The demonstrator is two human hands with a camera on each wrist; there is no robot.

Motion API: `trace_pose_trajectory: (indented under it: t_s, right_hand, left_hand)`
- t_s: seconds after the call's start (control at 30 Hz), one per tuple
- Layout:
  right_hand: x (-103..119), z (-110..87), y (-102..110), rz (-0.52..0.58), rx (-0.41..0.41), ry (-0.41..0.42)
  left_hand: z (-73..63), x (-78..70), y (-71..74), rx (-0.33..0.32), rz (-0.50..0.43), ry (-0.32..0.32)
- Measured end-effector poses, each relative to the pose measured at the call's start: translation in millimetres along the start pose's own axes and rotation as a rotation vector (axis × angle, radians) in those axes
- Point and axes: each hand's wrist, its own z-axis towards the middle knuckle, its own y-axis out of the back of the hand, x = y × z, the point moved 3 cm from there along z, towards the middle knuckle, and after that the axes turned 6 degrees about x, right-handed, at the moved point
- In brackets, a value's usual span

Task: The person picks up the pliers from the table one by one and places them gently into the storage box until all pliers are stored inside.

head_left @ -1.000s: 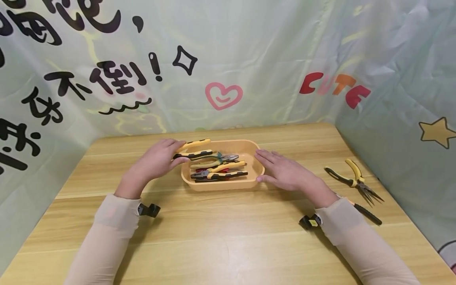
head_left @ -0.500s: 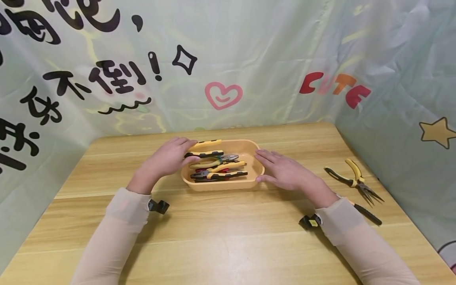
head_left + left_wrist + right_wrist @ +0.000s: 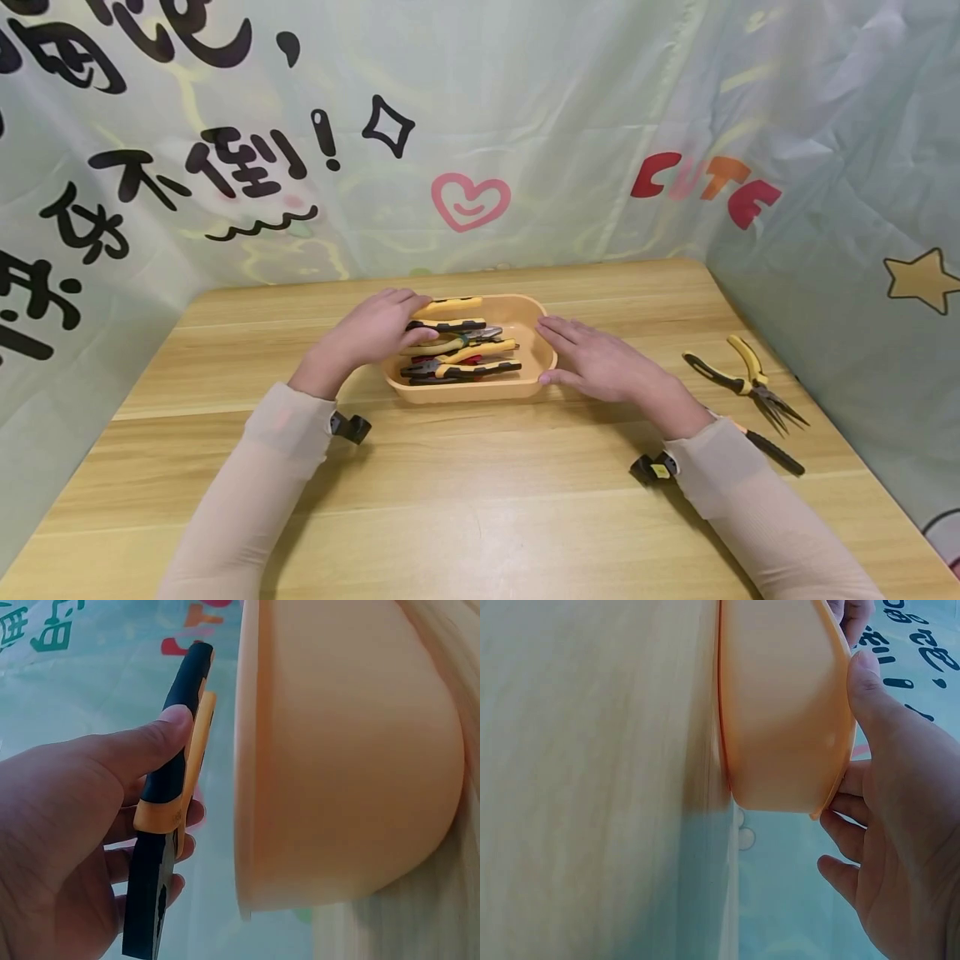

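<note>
My left hand (image 3: 378,329) holds a pair of pliers (image 3: 453,324) with yellow-and-black handles above the left part of a light-orange plastic basin (image 3: 472,393). In the left wrist view the thumb lies on one black handle of these pliers (image 3: 165,778), with the fingertips behind them; their jaws point back toward the palm. My right hand (image 3: 596,358) rests at the basin's right end, fingers fairly straight, thumb and fingers touching its rim (image 3: 847,742). Inside the basin lie yellow-and-black pliers (image 3: 480,368), green-handled pliers (image 3: 450,344) and something red, partly covered.
To the right on the wooden table (image 3: 480,500) lie long-nose pliers (image 3: 753,385) with spread yellow-and-black handles. A black-and-orange handle (image 3: 776,452) sticks out from behind the right forearm. Printed cloth (image 3: 570,167) hangs behind and beside the table.
My left hand has moved to the right with the pliers, further over the basin, covering more of its left end. The right hand and the basin have stayed in place.
</note>
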Motion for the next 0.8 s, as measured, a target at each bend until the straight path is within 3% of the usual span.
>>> trace_pose_trajectory:
  t_s: [0.37, 0.6, 0.8]
  right_hand:
    - [0, -0.4, 1, 0.01, 0.004, -0.007]
    - [-1, -0.2, -1, 0.007, 0.022, -0.018]
    - [-1, -0.1, -2, 0.015, 0.017, -0.02]
  left_hand:
    - [19.5, -7.2, -1.7, 0.111, 0.0, -0.002]
    - [34.4, -12.4, -8.7, 0.154, 0.018, -0.011]
    - [43.9, -14.2, -14.0, 0.231, -0.006, 0.006]
